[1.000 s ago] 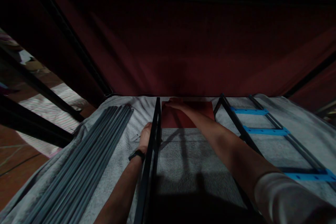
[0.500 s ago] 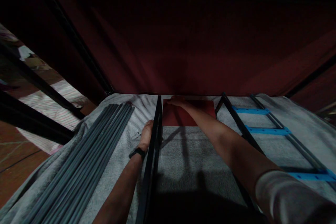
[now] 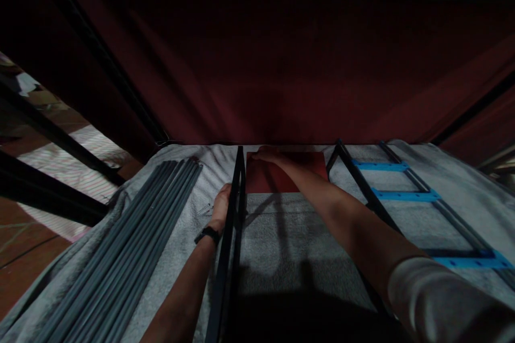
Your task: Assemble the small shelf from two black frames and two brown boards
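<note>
A black metal frame (image 3: 227,246) stands upright in front of me, with a second sloping side (image 3: 364,187) to the right. My left hand (image 3: 221,204), with a black wristband, is closed against the outer face of its left bar; the fingertips are hidden behind the bar. A flat red panel (image 3: 285,179) sits between the two sides at the far end. My right hand (image 3: 266,154) reaches across to the panel's far left corner, fingers bent over it. Dim light blurs the finger detail.
Several grey tubes (image 3: 129,246) lie in a row on the grey cloth (image 3: 277,241) at left. Small thin metal pieces (image 3: 205,209) lie near my left hand. At right is a ladder-like rack with blue crosspieces (image 3: 402,194). A dark red fabric wall (image 3: 257,75) rises behind.
The whole view has shifted slightly to the right, so things appear a little further left. Both hands keep their places on the frame and the panel.
</note>
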Demonstrator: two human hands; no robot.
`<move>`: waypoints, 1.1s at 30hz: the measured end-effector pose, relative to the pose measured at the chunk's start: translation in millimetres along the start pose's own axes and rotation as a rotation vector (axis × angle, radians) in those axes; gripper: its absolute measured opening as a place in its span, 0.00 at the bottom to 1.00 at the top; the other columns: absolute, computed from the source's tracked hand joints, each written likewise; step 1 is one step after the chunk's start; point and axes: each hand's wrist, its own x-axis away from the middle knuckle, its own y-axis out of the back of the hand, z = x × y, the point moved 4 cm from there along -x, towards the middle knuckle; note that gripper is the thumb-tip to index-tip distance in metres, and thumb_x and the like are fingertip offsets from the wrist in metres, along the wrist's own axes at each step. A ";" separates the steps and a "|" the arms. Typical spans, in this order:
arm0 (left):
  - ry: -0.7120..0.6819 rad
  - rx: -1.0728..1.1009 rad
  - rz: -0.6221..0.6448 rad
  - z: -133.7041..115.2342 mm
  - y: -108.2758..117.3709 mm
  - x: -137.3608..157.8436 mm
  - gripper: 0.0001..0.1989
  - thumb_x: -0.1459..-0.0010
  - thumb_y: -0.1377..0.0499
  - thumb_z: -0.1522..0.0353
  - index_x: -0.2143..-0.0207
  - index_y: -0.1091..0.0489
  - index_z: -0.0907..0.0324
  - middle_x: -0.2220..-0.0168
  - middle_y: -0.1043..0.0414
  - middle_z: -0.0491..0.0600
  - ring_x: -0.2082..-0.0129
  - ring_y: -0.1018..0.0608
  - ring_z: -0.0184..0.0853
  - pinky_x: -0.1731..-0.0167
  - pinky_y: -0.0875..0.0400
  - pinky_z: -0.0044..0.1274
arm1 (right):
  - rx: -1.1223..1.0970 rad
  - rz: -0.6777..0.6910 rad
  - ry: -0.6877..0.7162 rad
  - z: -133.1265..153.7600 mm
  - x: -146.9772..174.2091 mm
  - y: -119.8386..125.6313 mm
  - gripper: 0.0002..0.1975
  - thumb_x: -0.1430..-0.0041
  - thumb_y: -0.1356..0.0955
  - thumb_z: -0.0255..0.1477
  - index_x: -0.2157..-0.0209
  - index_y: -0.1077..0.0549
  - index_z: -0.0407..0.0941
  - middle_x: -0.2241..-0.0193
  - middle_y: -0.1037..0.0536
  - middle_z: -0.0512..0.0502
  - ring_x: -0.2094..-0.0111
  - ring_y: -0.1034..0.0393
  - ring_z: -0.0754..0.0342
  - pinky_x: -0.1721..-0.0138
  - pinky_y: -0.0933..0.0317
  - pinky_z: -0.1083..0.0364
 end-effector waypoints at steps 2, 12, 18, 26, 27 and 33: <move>-0.055 -0.036 -0.004 1.0 1.2 -0.5 0.08 0.44 0.44 0.69 0.63 0.27 0.58 0.61 0.26 0.52 0.59 0.24 0.40 0.56 0.28 0.30 | 0.002 -0.005 -0.003 0.3 0.1 -0.2 0.22 0.37 0.34 0.45 0.51 0.21 0.45 0.46 0.21 0.37 0.42 0.30 0.39 0.41 0.41 0.43; -0.108 -0.046 0.027 1.4 0.4 0.5 0.07 0.42 0.46 0.68 0.65 0.28 0.57 0.59 0.25 0.53 0.56 0.25 0.40 0.53 0.29 0.29 | -0.012 -0.023 0.000 -2.5 -2.7 -2.6 0.20 0.37 0.34 0.44 0.52 0.21 0.46 0.47 0.21 0.40 0.43 0.29 0.42 0.41 0.42 0.45; -0.096 -0.056 0.014 -3.9 4.6 2.1 0.10 0.42 0.44 0.67 0.60 0.26 0.58 0.59 0.25 0.52 0.58 0.23 0.40 0.56 0.29 0.29 | -0.001 -0.023 -0.007 -1.9 -2.3 -2.5 0.21 0.38 0.33 0.44 0.53 0.20 0.45 0.50 0.19 0.39 0.46 0.27 0.43 0.46 0.39 0.48; -0.134 -0.020 0.022 -1.2 2.5 -0.5 0.09 0.42 0.45 0.67 0.65 0.26 0.59 0.62 0.26 0.53 0.59 0.24 0.40 0.55 0.28 0.30 | -0.026 -0.020 -0.008 -2.4 -2.1 -1.3 0.20 0.37 0.34 0.44 0.54 0.20 0.45 0.49 0.20 0.39 0.45 0.28 0.42 0.44 0.40 0.46; -0.127 -0.035 0.021 -0.7 2.8 -1.0 0.10 0.43 0.45 0.66 0.63 0.26 0.59 0.61 0.26 0.53 0.59 0.24 0.41 0.55 0.28 0.30 | -0.025 -0.017 -0.010 -2.5 -2.1 -1.4 0.20 0.37 0.34 0.44 0.53 0.20 0.45 0.49 0.20 0.39 0.44 0.28 0.41 0.43 0.40 0.46; -0.116 -0.002 -0.005 -0.6 4.0 -0.3 0.09 0.43 0.45 0.65 0.67 0.26 0.57 0.62 0.25 0.53 0.59 0.24 0.42 0.56 0.28 0.30 | -0.026 -0.027 -0.006 -2.8 -0.8 -2.0 0.21 0.37 0.34 0.44 0.53 0.21 0.44 0.49 0.20 0.39 0.45 0.28 0.42 0.44 0.40 0.46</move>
